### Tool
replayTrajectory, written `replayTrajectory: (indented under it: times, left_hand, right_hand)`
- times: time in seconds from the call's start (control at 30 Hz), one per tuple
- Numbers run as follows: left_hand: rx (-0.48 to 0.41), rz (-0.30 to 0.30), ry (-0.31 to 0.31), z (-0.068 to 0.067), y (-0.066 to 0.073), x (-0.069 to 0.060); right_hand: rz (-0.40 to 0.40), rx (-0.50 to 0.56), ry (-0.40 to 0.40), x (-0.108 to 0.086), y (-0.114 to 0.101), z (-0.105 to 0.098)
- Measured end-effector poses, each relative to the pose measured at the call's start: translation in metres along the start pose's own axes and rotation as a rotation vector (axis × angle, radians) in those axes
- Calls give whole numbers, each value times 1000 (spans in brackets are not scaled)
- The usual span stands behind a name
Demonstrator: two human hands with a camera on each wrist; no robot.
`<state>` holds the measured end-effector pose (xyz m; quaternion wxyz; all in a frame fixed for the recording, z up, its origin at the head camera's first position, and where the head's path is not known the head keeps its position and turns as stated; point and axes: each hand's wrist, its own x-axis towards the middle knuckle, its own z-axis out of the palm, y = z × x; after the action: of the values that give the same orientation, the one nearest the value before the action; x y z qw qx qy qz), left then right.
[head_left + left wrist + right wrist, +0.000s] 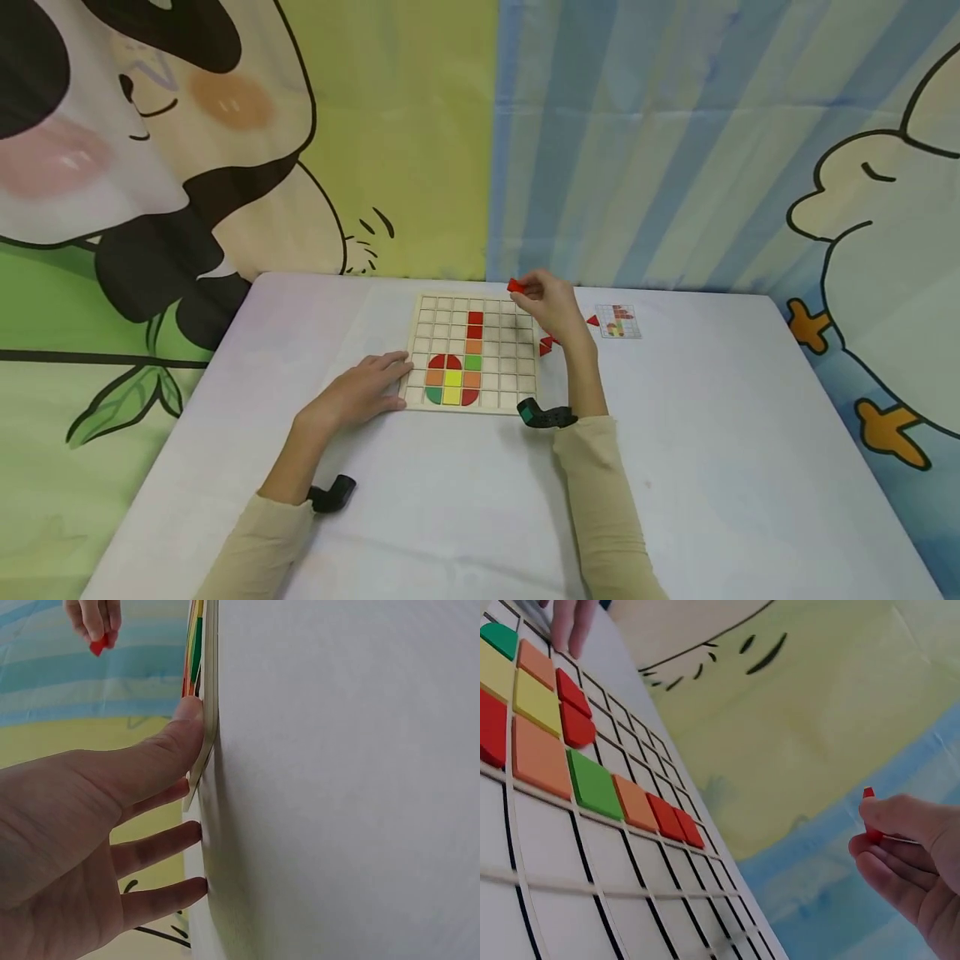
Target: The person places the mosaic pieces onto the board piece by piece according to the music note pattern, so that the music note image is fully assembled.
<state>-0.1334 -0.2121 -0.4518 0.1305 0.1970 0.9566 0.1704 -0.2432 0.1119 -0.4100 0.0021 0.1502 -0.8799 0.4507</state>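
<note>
A wooden grid board (510, 367) lies on the table, with red, orange, yellow and green tiles set in some of its squares. Between thumb and fingers my right hand (553, 308) pinches a small red tile (516, 286), held above the board's far right corner. The same red tile (870, 817) shows edge-on in the right wrist view, so its full outline is hidden. My left hand (366, 387) rests at the board's left edge with fingers spread. In the left wrist view its thumb (191, 712) touches the board's rim.
Several red triangular tiles (545, 347) lie just right of the board, partly behind my right wrist. Another red triangle (593, 320) sits beside a small pattern card (621, 322). A printed cloth (420, 150) hangs behind the white table (720, 450).
</note>
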Motion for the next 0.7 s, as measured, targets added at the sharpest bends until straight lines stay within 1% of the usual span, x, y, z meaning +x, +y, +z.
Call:
replayTrajectory:
  times: [0.1, 0.2, 0.37, 0.7]
  left_hand:
    - [8, 1, -4, 0, 0, 0]
    - [16, -3, 5, -1, -1, 0]
    - [14, -15, 0, 2, 2, -1]
    - [13, -10, 8, -2, 3, -2]
  right_hand:
    - [-8, -35, -32, 11, -5, 13]
    - [-23, -84, -72, 21, -11, 23]
    - [-54, -142, -133, 27, -11, 35]
    - [-33, -207, -215, 46, -14, 53]
